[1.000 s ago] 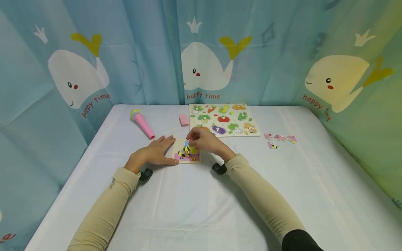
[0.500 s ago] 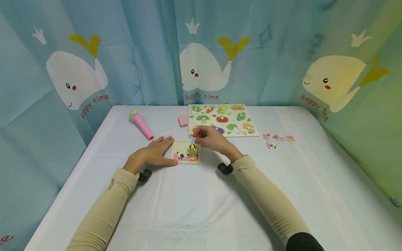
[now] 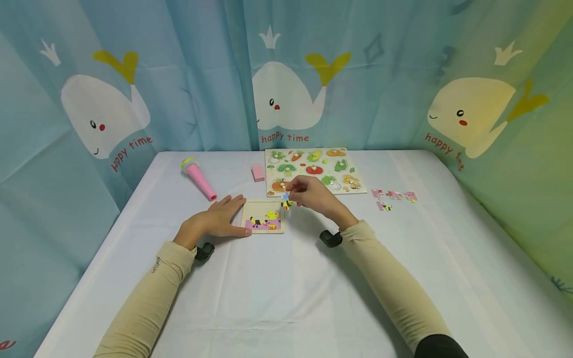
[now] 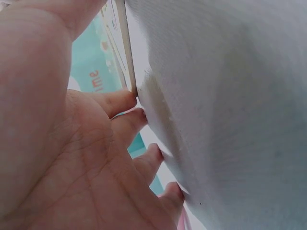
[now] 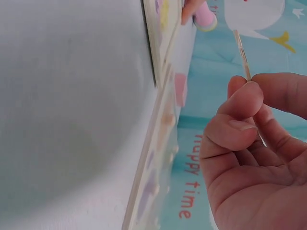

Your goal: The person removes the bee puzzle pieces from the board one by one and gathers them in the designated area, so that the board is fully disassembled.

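A small wooden jigsaw tray (image 3: pixel 256 208) lies mid-table with pink and yellow bee pieces (image 3: pixel 262 224) across its lower part and bare wood above. My left hand (image 3: pixel 217 220) is spread at the tray's left side, thumb at the near corner and index finger at the far one. In the left wrist view its fingertips touch the tray edge and the cloth. Between thumb and fingers, my right hand (image 3: pixel 317 198) pinches a thin jigsaw piece (image 3: pixel 287 201), blue, yellow and black, just off the tray's upper right corner. The right wrist view shows that piece (image 5: pixel 242 55) edge-on.
Several loose pink jigsaw pieces (image 3: pixel 394 195) lie to the right. Behind the right hand is a vegetable peg board (image 3: pixel 314 170), with a pink block (image 3: pixel 257 173) beside it. A pink toy microphone (image 3: pixel 201 181) lies back left. A whale-print curtain (image 3: pixel 197 99) surrounds the table.
My right hand has moved right and slightly back, carrying the jigsaw piece from above the tray to beyond its upper right corner. The left hand has kept its place at the tray.
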`<action>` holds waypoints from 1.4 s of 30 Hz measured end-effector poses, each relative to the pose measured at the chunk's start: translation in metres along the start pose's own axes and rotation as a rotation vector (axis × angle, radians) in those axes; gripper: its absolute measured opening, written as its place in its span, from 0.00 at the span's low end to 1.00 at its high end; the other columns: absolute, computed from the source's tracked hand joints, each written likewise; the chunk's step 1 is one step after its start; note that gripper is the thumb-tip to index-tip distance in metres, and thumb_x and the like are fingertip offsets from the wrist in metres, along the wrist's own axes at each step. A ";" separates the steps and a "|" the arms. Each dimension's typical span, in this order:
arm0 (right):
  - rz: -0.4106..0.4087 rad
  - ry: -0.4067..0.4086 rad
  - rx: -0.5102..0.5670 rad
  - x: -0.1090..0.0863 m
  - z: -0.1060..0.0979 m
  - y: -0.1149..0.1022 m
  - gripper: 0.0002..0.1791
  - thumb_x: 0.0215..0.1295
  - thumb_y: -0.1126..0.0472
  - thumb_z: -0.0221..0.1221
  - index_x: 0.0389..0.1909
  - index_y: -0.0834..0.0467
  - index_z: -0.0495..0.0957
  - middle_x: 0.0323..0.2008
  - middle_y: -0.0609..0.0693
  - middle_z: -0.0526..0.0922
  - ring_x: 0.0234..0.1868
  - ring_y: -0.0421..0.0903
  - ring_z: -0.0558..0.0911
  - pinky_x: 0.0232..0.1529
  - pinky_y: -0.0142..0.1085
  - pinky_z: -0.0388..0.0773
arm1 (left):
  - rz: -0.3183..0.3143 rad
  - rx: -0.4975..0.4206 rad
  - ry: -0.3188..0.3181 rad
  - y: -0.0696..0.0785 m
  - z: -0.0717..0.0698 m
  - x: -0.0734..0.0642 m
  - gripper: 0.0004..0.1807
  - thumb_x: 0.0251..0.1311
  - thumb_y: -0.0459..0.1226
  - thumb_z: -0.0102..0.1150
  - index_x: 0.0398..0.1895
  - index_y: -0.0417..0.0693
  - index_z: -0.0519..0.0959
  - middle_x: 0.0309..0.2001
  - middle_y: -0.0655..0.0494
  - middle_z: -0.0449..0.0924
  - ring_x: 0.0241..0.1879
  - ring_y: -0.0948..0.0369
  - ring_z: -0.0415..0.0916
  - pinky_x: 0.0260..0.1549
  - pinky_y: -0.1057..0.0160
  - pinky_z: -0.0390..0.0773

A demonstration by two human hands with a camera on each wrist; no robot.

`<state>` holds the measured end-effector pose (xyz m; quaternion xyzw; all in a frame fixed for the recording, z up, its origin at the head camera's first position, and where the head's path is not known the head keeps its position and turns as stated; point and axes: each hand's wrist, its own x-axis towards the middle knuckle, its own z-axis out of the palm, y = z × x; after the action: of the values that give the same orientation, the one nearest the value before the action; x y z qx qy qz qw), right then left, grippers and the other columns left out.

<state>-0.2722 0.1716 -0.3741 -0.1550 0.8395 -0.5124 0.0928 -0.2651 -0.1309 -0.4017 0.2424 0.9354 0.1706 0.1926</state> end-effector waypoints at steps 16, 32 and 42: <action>0.055 0.072 -0.019 -0.014 -0.035 0.010 0.14 0.75 0.68 0.61 0.57 0.70 0.79 0.41 0.58 0.82 0.34 0.50 0.77 0.33 0.37 0.74 | -0.006 -0.014 0.005 0.001 -0.001 -0.003 0.58 0.68 0.61 0.65 0.86 0.38 0.49 0.86 0.40 0.43 0.85 0.39 0.35 0.80 0.38 0.38; 0.078 0.119 -0.046 -0.028 -0.066 0.024 0.13 0.76 0.67 0.61 0.56 0.70 0.79 0.36 0.56 0.82 0.36 0.58 0.78 0.34 0.39 0.76 | -0.007 -0.028 0.002 0.001 -0.001 -0.003 0.58 0.68 0.61 0.65 0.87 0.38 0.49 0.87 0.41 0.43 0.85 0.40 0.34 0.80 0.38 0.36; 0.077 0.176 -0.035 -0.042 -0.094 0.026 0.14 0.77 0.65 0.61 0.56 0.70 0.78 0.38 0.56 0.82 0.35 0.53 0.78 0.35 0.37 0.77 | -0.006 -0.032 0.006 0.000 -0.001 -0.003 0.58 0.67 0.61 0.66 0.87 0.39 0.49 0.87 0.41 0.43 0.85 0.40 0.34 0.80 0.38 0.37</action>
<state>-0.2671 0.2759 -0.3547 -0.0785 0.8585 -0.5055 0.0354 -0.2627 -0.1324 -0.3998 0.2358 0.9339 0.1857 0.1942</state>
